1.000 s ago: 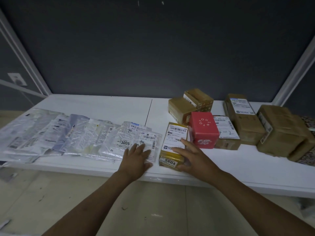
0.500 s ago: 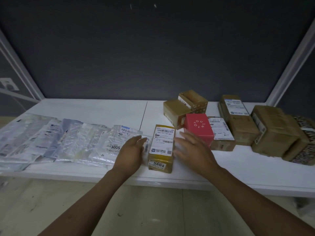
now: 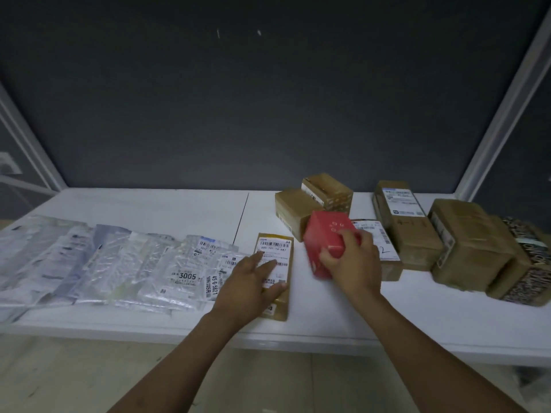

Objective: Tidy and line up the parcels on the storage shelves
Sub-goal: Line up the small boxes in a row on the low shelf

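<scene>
— What lies at the left of the white shelf [image 3: 167, 204]?

— A row of clear plastic mailer bags [image 3: 98, 260], flat and overlapping each other. One label reads "3005". The last bag at the right touches the yellow-brown box [image 3: 275, 251].

— And this box, where is it?

— It lies flat near the front edge of the shelf, close to the middle, with its white label upward. The left hand [image 3: 252, 286] rests on it, palm down, fingers stretched and a little spread. It presses on the label; it does not grip anything.

— What is more to the right?

— The right hand [image 3: 353, 268] has closed its fingers around the red box [image 3: 323, 241]. The box is tilted, and I cannot tell if its lower corner touches the shelf. Behind it stand two small cardboard boxes [image 3: 313, 199], one partly against the other.

— And after the red box?

— A flat carton with a white label [image 3: 387, 248], partly hidden by the right hand, then a long cardboard box [image 3: 405, 222], then a big taped box [image 3: 468, 242]. At the far right a patterned parcel [image 3: 530, 263] touches the big box.
</scene>
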The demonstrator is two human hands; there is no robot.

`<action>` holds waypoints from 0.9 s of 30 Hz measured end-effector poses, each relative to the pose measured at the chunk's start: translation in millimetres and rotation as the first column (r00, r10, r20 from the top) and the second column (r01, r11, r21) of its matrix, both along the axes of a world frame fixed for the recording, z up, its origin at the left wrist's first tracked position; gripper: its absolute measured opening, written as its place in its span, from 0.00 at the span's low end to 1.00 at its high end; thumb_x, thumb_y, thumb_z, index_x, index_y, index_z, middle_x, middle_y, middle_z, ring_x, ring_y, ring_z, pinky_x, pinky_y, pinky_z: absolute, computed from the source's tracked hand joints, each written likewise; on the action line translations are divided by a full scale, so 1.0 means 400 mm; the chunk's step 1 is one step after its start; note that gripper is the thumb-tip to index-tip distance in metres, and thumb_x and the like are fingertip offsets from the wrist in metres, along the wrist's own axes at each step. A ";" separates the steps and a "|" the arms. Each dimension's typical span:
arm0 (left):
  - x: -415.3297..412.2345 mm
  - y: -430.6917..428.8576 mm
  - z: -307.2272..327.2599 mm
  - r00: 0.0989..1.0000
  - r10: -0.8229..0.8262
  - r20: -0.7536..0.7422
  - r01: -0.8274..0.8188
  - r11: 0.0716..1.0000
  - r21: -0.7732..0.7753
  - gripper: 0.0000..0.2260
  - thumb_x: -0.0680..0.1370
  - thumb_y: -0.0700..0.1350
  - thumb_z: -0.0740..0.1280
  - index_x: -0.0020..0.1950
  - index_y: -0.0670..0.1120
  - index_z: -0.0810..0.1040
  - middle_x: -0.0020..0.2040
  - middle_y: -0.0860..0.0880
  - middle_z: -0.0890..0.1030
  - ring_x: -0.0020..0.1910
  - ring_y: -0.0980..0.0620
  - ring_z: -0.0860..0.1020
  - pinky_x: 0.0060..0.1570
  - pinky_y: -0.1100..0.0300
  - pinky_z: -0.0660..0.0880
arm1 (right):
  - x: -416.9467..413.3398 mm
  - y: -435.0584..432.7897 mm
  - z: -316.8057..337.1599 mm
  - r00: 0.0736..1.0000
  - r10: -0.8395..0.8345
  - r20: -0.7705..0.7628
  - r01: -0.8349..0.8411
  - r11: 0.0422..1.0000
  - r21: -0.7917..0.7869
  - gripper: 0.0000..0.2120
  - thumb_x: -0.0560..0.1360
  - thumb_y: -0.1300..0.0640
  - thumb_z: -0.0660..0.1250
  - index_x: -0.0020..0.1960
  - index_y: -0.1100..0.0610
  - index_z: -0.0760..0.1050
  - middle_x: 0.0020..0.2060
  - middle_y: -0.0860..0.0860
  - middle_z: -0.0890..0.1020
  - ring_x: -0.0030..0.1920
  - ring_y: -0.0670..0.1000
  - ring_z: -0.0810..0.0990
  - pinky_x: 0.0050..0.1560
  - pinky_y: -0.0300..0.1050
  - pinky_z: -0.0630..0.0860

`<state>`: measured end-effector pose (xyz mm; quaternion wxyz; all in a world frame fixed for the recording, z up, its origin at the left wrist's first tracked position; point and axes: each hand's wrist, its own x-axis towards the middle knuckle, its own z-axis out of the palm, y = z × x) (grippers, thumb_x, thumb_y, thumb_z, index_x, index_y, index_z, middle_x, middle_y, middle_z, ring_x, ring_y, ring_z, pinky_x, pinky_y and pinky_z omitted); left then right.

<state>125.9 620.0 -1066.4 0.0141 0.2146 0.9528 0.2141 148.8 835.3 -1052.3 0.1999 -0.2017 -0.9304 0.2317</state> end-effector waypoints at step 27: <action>0.079 0.113 0.111 0.996 -0.083 0.035 0.044 0.789 0.613 0.44 0.63 0.52 0.81 0.72 0.54 0.60 0.63 0.54 0.64 0.61 0.59 0.69 0.59 0.65 0.74 | 0.164 -0.031 0.170 0.926 0.328 -0.189 -0.302 0.338 -0.891 0.34 0.63 0.40 0.69 0.66 0.40 0.61 0.56 0.41 0.76 0.55 0.46 0.77 0.59 0.54 0.76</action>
